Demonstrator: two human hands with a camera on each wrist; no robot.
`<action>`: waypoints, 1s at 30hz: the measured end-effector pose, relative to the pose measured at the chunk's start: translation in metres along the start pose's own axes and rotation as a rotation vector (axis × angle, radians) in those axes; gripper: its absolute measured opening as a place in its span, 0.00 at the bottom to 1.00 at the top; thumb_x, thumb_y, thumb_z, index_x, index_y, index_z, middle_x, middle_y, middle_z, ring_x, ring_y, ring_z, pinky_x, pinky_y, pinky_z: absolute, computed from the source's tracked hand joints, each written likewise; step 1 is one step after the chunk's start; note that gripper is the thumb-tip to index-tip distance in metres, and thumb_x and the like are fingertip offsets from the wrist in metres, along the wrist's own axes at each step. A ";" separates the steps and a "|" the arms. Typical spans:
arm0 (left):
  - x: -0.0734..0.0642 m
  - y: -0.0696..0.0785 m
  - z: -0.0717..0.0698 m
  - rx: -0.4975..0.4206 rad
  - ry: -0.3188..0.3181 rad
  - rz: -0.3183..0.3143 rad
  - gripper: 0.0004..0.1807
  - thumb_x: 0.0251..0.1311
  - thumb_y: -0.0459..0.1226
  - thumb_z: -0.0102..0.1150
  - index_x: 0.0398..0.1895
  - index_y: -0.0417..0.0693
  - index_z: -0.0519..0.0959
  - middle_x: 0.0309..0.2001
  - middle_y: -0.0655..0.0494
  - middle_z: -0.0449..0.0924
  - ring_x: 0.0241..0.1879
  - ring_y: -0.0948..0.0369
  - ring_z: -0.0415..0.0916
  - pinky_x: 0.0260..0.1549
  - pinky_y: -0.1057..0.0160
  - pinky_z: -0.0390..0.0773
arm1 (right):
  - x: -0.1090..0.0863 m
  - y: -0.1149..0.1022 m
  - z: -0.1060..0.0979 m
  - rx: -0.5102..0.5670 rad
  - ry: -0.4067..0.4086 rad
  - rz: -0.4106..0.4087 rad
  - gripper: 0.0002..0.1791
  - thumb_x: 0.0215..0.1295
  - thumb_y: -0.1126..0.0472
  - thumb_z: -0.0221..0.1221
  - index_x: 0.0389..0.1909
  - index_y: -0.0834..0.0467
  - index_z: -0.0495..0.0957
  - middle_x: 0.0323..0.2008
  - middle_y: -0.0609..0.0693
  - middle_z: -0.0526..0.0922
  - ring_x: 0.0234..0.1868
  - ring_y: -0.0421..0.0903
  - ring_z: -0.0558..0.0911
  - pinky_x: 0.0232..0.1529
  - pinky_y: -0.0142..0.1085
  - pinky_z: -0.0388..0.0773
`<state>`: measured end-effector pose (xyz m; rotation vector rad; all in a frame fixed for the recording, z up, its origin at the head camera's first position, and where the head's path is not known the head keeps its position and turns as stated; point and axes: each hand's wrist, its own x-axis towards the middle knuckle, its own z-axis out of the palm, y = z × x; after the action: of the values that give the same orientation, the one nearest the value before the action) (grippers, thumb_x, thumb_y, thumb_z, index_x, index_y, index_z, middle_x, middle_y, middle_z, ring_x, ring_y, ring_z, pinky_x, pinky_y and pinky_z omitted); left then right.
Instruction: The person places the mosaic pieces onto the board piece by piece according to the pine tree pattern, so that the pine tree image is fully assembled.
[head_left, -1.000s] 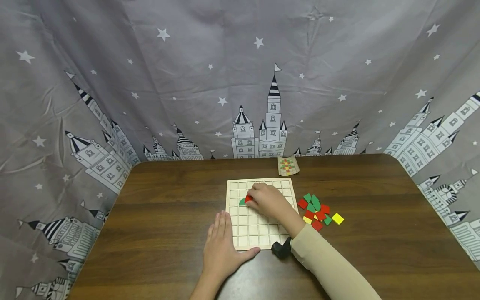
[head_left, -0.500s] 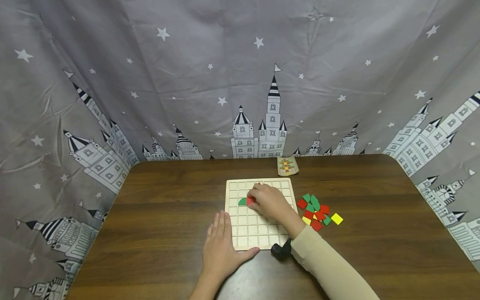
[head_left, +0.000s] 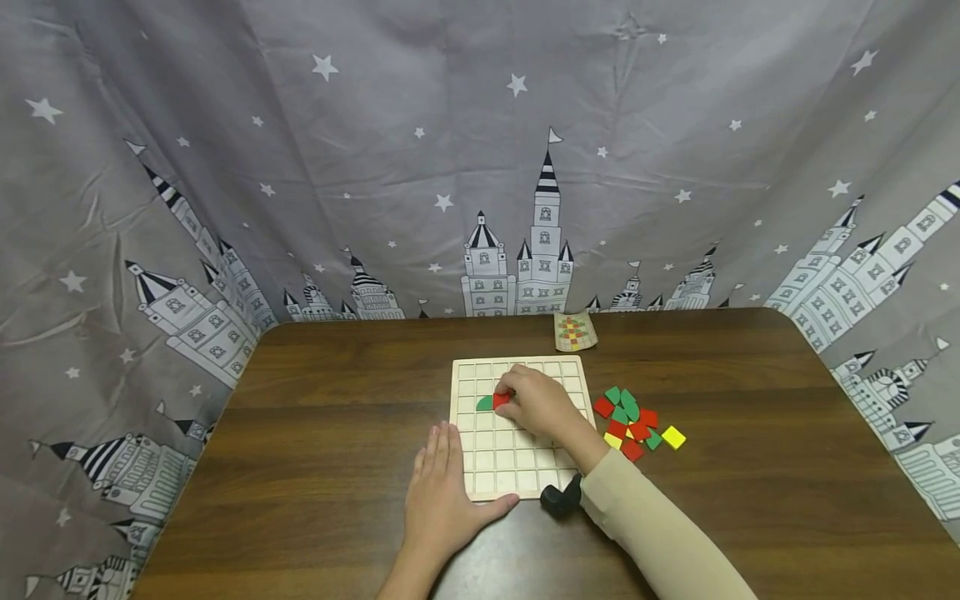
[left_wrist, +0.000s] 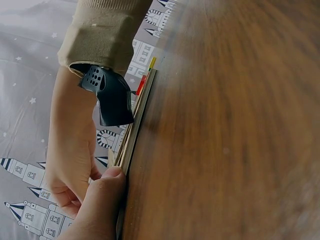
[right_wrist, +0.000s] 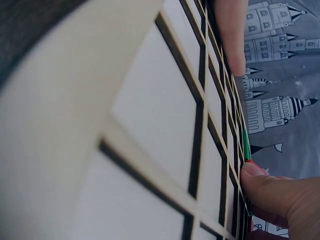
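Observation:
A pale wooden grid board (head_left: 496, 460) lies on the brown table. My right hand (head_left: 542, 408) is over its upper middle and pinches a red square tile (head_left: 500, 402) down at a cell. Directly left of that tile, a green rounded tile (head_left: 484, 404) sits in a cell. In the right wrist view, the thumb (right_wrist: 265, 187) is against the red tile, close beside the green one. My left hand (head_left: 444, 496) has straight fingers along the board's left edge, with the thumb (left_wrist: 111, 187) touching its near edge. Part of the red tile is hidden by the right fingers.
Right of the board lies a loose pile of red, green and yellow tiles (head_left: 632, 451), with a yellow square (head_left: 673, 437) at its outer side. A small pattern card (head_left: 576, 332) leans at the table's back edge. A patterned grey curtain (head_left: 360, 133) hangs behind.
The red tile, tilted in the right fingers earlier, now lies flat beside the green tile. The right hand has barely shifted, and the left hand stays at the board's edge.

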<state>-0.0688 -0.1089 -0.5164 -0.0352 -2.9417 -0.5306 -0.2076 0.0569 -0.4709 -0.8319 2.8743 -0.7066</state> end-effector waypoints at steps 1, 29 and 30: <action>0.000 0.000 0.000 -0.002 0.001 0.001 0.75 0.36 0.82 0.53 0.77 0.35 0.53 0.78 0.40 0.51 0.79 0.48 0.48 0.75 0.46 0.56 | 0.000 0.000 0.000 0.010 -0.001 0.006 0.10 0.60 0.53 0.69 0.40 0.51 0.83 0.36 0.41 0.80 0.35 0.38 0.76 0.39 0.34 0.76; 0.001 0.000 0.001 0.004 -0.001 0.000 0.75 0.36 0.83 0.52 0.77 0.36 0.53 0.78 0.41 0.50 0.79 0.48 0.47 0.75 0.47 0.55 | 0.000 0.002 -0.001 0.104 -0.035 0.000 0.08 0.61 0.59 0.68 0.41 0.54 0.83 0.41 0.45 0.79 0.40 0.41 0.77 0.49 0.39 0.79; 0.001 0.000 0.001 0.005 -0.004 -0.001 0.75 0.36 0.83 0.52 0.77 0.36 0.52 0.78 0.41 0.50 0.79 0.48 0.47 0.75 0.47 0.55 | 0.000 0.002 -0.001 0.101 -0.035 -0.004 0.08 0.62 0.59 0.68 0.41 0.54 0.84 0.41 0.45 0.79 0.40 0.41 0.77 0.48 0.39 0.79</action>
<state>-0.0697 -0.1086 -0.5173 -0.0337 -2.9467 -0.5232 -0.2085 0.0590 -0.4705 -0.8290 2.7803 -0.8219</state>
